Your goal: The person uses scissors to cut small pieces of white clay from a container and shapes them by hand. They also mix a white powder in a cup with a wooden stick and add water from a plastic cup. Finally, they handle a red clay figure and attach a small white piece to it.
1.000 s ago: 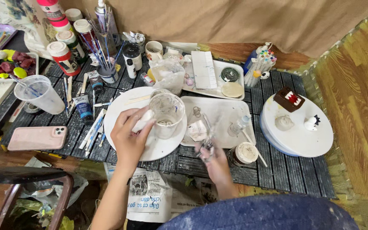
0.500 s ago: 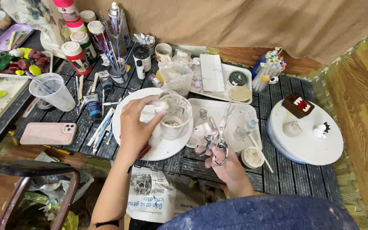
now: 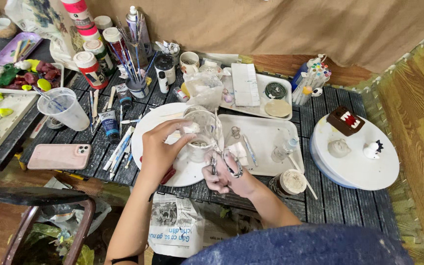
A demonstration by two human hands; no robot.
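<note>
My left hand (image 3: 159, 151) grips the side of a clear plastic cup (image 3: 206, 126) that stands on a round white plate (image 3: 149, 128) at the middle of the dark slatted table. A little white stuff lies in the cup's bottom. My right hand (image 3: 225, 176) is just below and to the right of the cup. It holds small metal scissors (image 3: 223, 162), whose blades point up at the cup's wall.
A pink phone (image 3: 60, 156), a clear water cup (image 3: 66, 109), paint tubes, paint bottles (image 3: 88, 68) and a jar of brushes (image 3: 136, 78) crowd the left. A white tray (image 3: 266, 128) lies to the right, then a white turntable (image 3: 357, 164) with small figurines. A small jar (image 3: 290, 182) stands near my right wrist.
My right hand has moved left with the scissors, from the white tray to the cup. My left hand has kept its hold on the cup.
</note>
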